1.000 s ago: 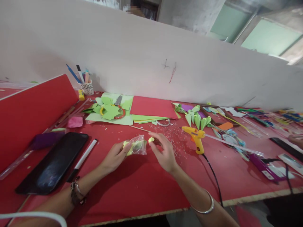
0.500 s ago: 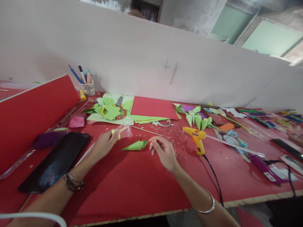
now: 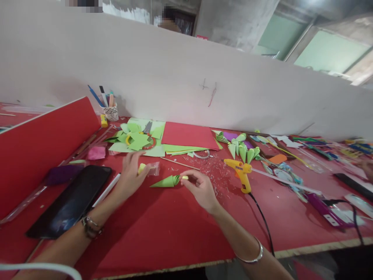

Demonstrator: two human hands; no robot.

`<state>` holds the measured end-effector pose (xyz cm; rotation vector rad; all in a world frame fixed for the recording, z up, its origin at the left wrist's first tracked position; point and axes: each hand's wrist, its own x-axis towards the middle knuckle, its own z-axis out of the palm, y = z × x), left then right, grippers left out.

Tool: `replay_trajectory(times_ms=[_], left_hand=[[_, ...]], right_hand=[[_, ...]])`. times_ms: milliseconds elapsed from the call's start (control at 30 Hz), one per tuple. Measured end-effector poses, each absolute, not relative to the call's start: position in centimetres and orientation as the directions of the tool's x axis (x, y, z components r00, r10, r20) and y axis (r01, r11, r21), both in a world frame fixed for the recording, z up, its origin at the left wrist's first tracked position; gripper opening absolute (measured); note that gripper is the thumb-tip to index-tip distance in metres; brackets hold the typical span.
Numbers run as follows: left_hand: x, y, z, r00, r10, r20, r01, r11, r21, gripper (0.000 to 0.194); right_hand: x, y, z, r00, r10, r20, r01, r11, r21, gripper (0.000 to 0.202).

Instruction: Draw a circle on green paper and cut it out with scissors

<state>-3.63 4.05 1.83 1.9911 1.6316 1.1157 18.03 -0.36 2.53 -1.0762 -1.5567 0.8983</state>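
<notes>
Right hand (image 3: pixel 202 189): thumb and fingertips pinched together on a small yellow piece (image 3: pixel 185 177).
Left hand (image 3: pixel 131 175): fingers loosely spread, thumb at the clear packet (image 3: pixel 154 168); cannot tell whether it grips.
Green cone (image 3: pixel 165 181): lies on the bench (image 3: pixel 163 233) between the hands, wide end just beside the right fingertips.
Glue gun (image 3: pixel 241 172): right of the right hand.
Red sheet (image 3: pixel 189 136): beyond the cone, near the wall (image 3: pixel 145 70).
</notes>
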Motion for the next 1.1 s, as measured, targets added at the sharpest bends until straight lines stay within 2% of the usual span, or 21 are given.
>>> replay_trajectory(times_ms=[33,67,100,133,167,200,233,300,367,467,567,667,733,800,867,1033,1100], left_hand=[[-2.7,3.3,2.4,0.059,0.954,0.294,0.516,-0.281,0.809,0.044],[-1.7,2.4,3.0,0.099,0.979,0.179,0.302,-0.201,0.932,0.042],[-0.5,1.4,3.7,0.183,0.983,0.031,0.065,-0.044,0.997,0.041],[0.6,0.3,4.3,0.25,0.96,-0.124,-0.169,0.169,0.971,0.044],[1.5,-0.6,4.9,0.374,0.891,-0.258,-0.326,0.387,0.863,0.047],[2.3,-1.4,5.3,0.472,0.826,-0.309,-0.44,0.524,0.729,0.05],[2.9,-2.1,5.6,0.521,0.797,-0.306,-0.533,0.584,0.612,0.053],[3.5,-2.8,5.4,0.561,0.786,-0.261,-0.64,0.611,0.466,0.054],[3.8,-3.0,4.5,0.533,0.822,-0.203,-0.693,0.561,0.453,0.055],[4.6,-3.7,2.6,0.44,0.889,-0.123,-0.696,0.425,0.579,0.055],[5.5,-4.9,1.7,0.365,0.926,-0.09,-0.672,0.329,0.663,0.058],[4.8,-5.1,2.3,0.383,0.919,-0.091,-0.699,0.353,0.623,0.055],[3.8,-4.4,2.7,0.398,0.914,-0.084,-0.732,0.371,0.572,0.054],[3.2,-3.6,2.8,0.364,0.928,-0.077,-0.748,0.341,0.569,0.054],[3.4,-3.5,2.5,0.354,0.932,-0.08,-0.729,0.328,0.601,0.054],[4.2,-5.2,2.8,0.445,0.885,-0.138,-0.671,0.431,0.604,0.053],[3.8,-5.1,3.3,0.444,0.879,-0.173,-0.708,0.462,0.534,0.056]], right_hand=[[17.9,-0.6,3.0,-0.129,0.914,0.386,0.275,0.407,-0.871,0.009],[17.7,-1.0,3.5,-0.176,0.87,0.461,0.35,0.493,-0.797,0.013],[17.3,-1.5,3.9,-0.251,0.82,0.515,0.417,0.571,-0.707,0.017],[16.8,-2.1,4.2,-0.331,0.761,0.558,0.465,0.646,-0.605,0.022],[16.3,-2.8,4.4,-0.425,0.7,0.574,0.492,0.711,-0.502,0.03],[15.6,-3.7,4.4,-0.496,0.651,0.574,0.503,0.755,-0.421,0.04],[14.9,-4.6,4.2,-0.541,0.623,0.565,0.507,0.778,-0.372,0.051],[13.6,-6.4,3.6,-0.543,0.655,0.525,0.54,0.751,-0.38,0.065],[12.7,-7.6,3.1,-0.54,0.705,0.46,0.563,0.709,-0.424,0.071],[12.5,-7.5,3.0,-0.57,0.71,0.414,0.544,0.703,-0.457,0.08],[13.0,-6.2,3.6,-0.531,0.751,0.391,0.576,0.659,-0.484,0.067],[12.9,-6.3,3.8,-0.498,0.784,0.371,0.618,0.621,-0.481,0.061],[12.4,-7.3,3.6,-0.55,0.736,0.395,0.586,0.677,-0.445,0.07],[12.0,-8.1,3.5,-0.618,0.656,0.434,0.519,0.755,-0.401,0.081],[12.0,-8.1,3.7,-0.639,0.625,0.449,0.498,0.78,-0.379,0.082],[12.9,-6.7,4.0,-0.469,0.778,0.418,0.65,0.625,-0.433,0.07],[12.8,-7.0,3.6,-0.488,0.756,0.436,0.639,0.65,-0.412,0.074]])
